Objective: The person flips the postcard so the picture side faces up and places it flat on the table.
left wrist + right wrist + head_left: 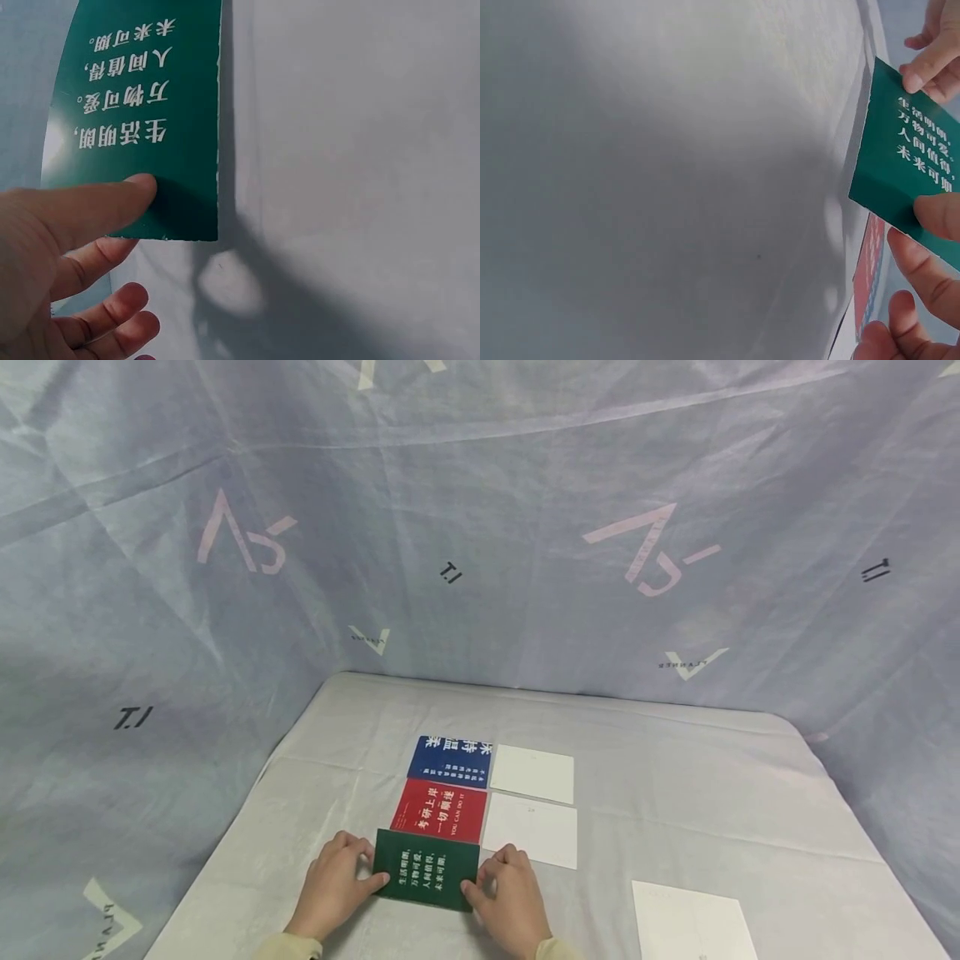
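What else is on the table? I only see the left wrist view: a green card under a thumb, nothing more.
Observer: Beyond the green card, a red card and a blue card lie in a column running away from the person.
Operator: Is the other hand doing anything?
Observer: Yes, the right hand pinches the green card's opposite end, while the left hand holds the near one.
Operator: Anything beside those cards?
Observer: Two white cards lie to the right of the blue and red ones, and a larger white sheet lies near the table's front right edge.
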Action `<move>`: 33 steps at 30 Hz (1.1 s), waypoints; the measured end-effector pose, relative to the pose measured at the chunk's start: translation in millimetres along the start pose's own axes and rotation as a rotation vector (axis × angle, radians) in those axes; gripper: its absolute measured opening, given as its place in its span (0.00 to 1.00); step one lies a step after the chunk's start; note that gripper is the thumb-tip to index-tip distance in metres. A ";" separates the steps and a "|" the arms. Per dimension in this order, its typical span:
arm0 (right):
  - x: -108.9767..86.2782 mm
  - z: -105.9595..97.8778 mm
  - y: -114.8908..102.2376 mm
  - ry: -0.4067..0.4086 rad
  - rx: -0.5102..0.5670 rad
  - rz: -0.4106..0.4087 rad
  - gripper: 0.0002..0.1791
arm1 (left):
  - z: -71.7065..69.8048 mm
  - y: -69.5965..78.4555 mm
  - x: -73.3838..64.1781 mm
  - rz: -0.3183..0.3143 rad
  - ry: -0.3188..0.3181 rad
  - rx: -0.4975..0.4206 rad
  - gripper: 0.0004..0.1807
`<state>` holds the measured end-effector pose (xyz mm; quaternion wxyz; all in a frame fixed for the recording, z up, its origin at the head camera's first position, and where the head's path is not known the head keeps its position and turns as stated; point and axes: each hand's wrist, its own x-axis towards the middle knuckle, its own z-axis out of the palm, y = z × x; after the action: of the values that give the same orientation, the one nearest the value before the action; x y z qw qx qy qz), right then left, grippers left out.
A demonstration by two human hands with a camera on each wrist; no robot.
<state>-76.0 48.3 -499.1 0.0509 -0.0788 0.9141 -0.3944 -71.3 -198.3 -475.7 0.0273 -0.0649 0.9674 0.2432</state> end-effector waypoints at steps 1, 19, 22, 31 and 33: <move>-0.3 -0.9 0.5 0.007 0.001 -0.001 0.14 | 0.1 0.9 0.3 0.002 0.002 -0.002 0.18; -4.9 -16.8 12.1 0.097 -0.031 -0.014 0.14 | 6.5 17.6 2.9 0.084 0.032 -0.028 0.17; -5.3 -18.7 14.6 0.115 -0.036 -0.017 0.14 | 7.6 18.9 3.9 0.109 0.046 -0.039 0.16; -9.8 -26.7 19.9 0.178 -0.039 -0.066 0.15 | 8.4 22.8 6.6 0.141 0.043 -0.084 0.17; -10.9 -28.9 20.9 0.190 -0.038 -0.072 0.14 | 9.1 23.6 6.4 0.143 0.038 -0.096 0.19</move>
<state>-71.9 85.0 -494.2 -0.0519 -0.0747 0.9187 -0.3843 -80.7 -174.1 -473.2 -0.0117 -0.0017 0.9572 0.2893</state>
